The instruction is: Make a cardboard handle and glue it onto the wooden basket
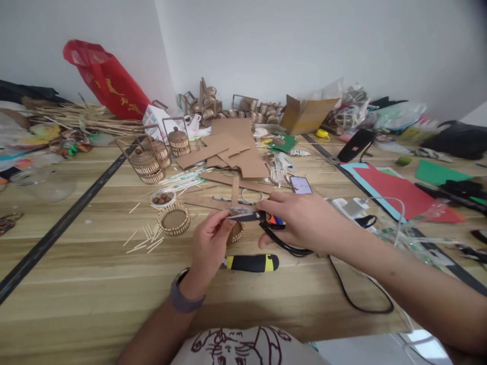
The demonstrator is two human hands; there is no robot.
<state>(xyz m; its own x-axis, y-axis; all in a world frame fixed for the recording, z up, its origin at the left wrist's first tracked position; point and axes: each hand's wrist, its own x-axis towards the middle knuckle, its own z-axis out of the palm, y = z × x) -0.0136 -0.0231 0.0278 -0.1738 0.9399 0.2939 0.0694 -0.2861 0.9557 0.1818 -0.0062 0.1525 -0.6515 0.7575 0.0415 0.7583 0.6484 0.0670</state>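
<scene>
My right hand (300, 218) grips a pair of black-handled scissors (249, 216), the blades pointing left. At the blade tips, the thumb and fingers of my left hand (211, 238) are pinched together; whatever they hold is too small to make out. Just behind the blades is a round tray edged with short sticks (238, 233), partly hidden by my hands. A similar round tray (174, 220) sits to the left, near loose cut sticks (150, 239) and a bowl of brown nut-like balls (163, 198). Below the scissors lies a black and yellow tool handle (253, 263).
Cardboard sheets (232, 147) lie mid-table, with a phone (300, 185) to their right. Finished stick baskets with frames (148, 162) stand at left. Farther back are a red bag (106, 81) and a cardboard box (306, 114). A black cable (361, 306) loops at right.
</scene>
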